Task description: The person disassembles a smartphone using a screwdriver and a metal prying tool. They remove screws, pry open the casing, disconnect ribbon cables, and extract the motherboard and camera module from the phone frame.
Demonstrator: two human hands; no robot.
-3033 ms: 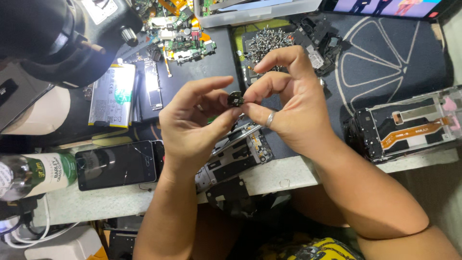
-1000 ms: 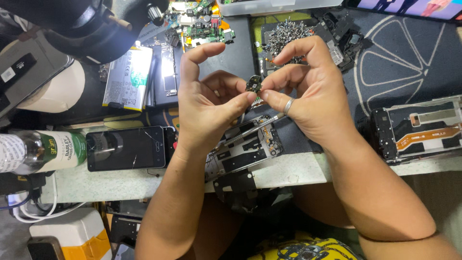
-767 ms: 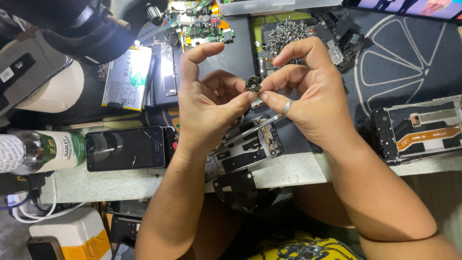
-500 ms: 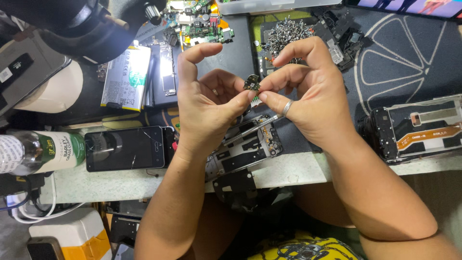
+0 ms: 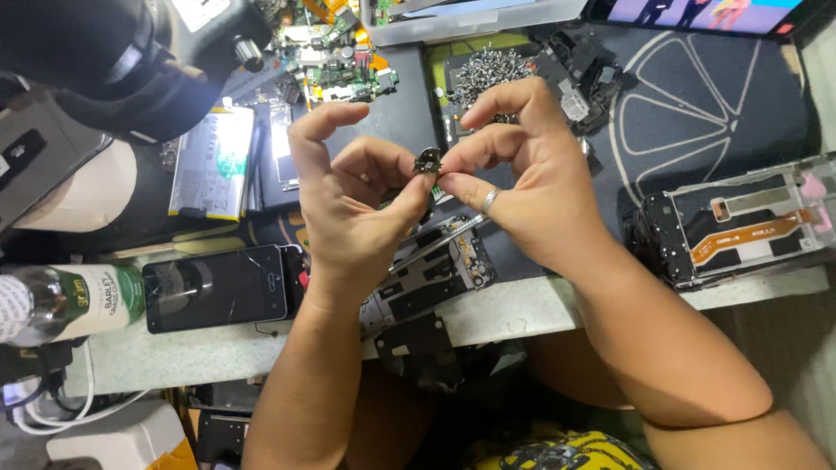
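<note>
Pinching the small dark part (image 5: 427, 160) between left hand (image 5: 353, 204) and right hand (image 5: 531, 174), fingers closed on it; keep it over the bench (image 5: 522, 309), grip steady.

— What sort of place is this?

— A phone repair workshop. The tabletop (image 5: 522, 313) is crowded with opened phones: a stripped frame (image 5: 740, 222) with an orange flex cable, a cracked handset (image 5: 213, 287), a loose battery (image 5: 212, 163).

— Anything else?

— Green circuit boards (image 5: 335, 61), a heap of tiny screws (image 5: 489, 70), and a microscope (image 5: 131, 61) overhead.
</note>
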